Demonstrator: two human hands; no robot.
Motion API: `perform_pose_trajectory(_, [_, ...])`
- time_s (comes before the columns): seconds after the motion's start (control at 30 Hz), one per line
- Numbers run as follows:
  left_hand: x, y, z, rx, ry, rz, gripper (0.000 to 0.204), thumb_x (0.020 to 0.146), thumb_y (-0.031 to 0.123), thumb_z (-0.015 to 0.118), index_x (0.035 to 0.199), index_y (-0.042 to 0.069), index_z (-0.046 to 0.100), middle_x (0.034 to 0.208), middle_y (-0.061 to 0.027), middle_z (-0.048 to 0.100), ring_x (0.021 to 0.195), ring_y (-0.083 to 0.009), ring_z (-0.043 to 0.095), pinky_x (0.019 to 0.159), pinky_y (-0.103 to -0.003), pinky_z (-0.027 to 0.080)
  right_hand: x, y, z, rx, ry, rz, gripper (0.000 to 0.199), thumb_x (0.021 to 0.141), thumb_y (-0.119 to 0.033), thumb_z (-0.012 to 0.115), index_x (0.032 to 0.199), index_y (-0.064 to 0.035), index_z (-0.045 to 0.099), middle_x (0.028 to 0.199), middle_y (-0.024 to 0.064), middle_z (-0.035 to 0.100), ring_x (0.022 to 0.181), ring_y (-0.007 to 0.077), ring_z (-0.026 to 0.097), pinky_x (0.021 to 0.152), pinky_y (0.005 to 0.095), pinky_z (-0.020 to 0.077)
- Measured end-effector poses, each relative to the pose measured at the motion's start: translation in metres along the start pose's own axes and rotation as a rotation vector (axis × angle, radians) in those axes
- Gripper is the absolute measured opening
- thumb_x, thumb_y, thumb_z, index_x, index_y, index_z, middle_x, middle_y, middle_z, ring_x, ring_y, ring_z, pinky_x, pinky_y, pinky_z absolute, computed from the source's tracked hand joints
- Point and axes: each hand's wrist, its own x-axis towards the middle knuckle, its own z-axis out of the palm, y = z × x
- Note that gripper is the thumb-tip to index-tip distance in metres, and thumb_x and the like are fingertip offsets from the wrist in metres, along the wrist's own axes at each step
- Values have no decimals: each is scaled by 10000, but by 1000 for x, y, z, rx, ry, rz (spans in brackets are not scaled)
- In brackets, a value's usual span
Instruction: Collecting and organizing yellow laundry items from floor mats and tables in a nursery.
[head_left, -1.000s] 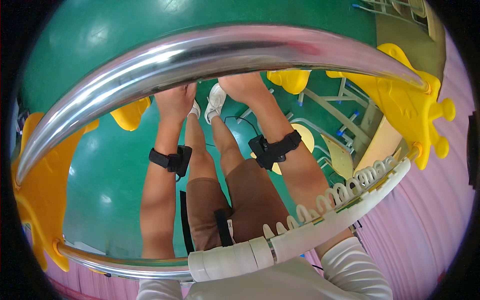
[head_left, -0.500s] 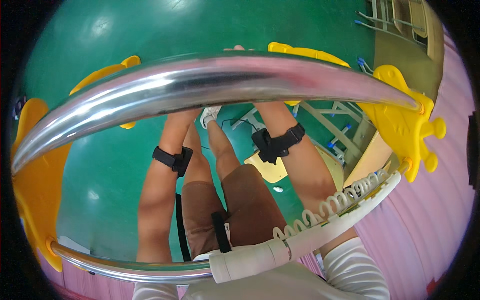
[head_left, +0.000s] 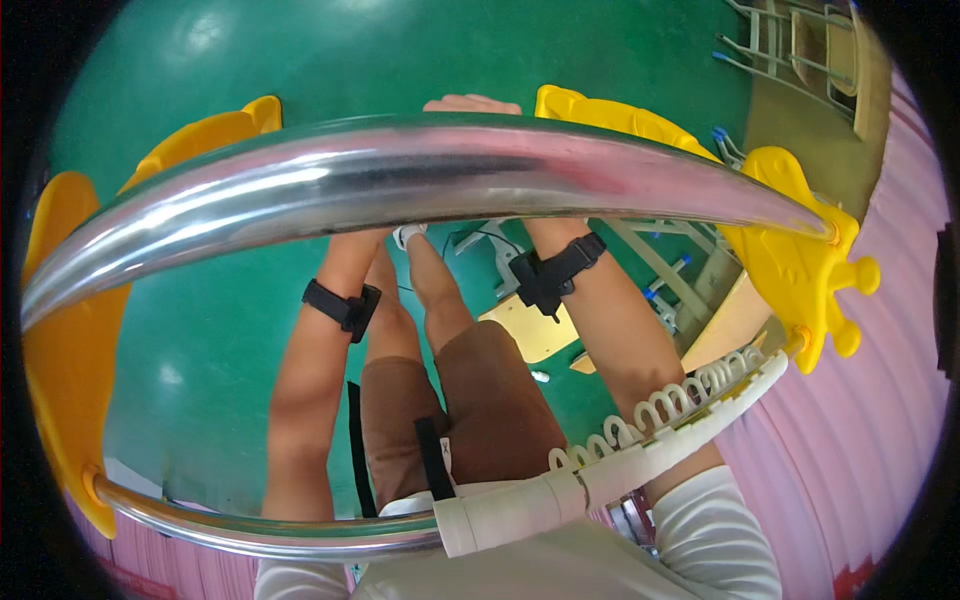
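Observation:
A thick shiny metal bar [head_left: 400, 170] of a rack crosses the view above my forearms. A thinner metal bar [head_left: 270, 537] lies nearer, carrying a white sleeve [head_left: 515, 512] and a row of white coil rings [head_left: 655, 408]. Yellow animal-shaped plastic panels, left [head_left: 70, 370] and right [head_left: 795, 245], join their ends. Both forearms run beneath the bars, a black strap on each wrist. My left hand is hidden behind the thick bar. Past its far edge shows part of a hand, seemingly my right hand [head_left: 472, 103]; its grip, and whatever it touches, are hidden.
Two further yellow plastic pieces [head_left: 210, 140] [head_left: 620, 115] stand low over the green floor [head_left: 340, 60]. At the right are a wooden-topped desk or chair [head_left: 825, 60], a tan seat [head_left: 530, 325] and a small white object [head_left: 541, 377]. Pink pleated fabric [head_left: 850, 400] hangs along the right side.
More of the hand beyond the thick bar has come into sight, reaching farther out. Rack and forearms have shifted slightly in view.

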Motion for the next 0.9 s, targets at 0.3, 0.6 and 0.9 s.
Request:
perform_pose_trajectory(0.3, [1,20,-13,-720,-428,-483,296,786,242,649,1024,67,638,1049,-149,625,981,-305,557,863,-402,438,4,0,-16,49,-259,232,308,821,-321,613,1065,-134,620,988,127,623,946,298,574,834,412,460])
perform_pose_trajectory(0.6, [38,-3,-38,-1546,-147,-1320,321,924,308,496,1036,27,603,1097,-136,608,973,-305,582,873,-407,444,3,-24,-45,81,-358,332,434,839,-344,537,1198,-102,553,1200,177,526,1093,313,536,911,464,395])
perform_pose_trajectory(0.9, [95,-7,-45,-1666,-195,-1467,218,863,195,625,1027,52,625,750,-63,605,600,-196,521,563,-317,416,-5,-27,-21,143,-266,307,429,845,-316,513,1198,-76,552,1259,180,516,1159,331,498,974,462,352])
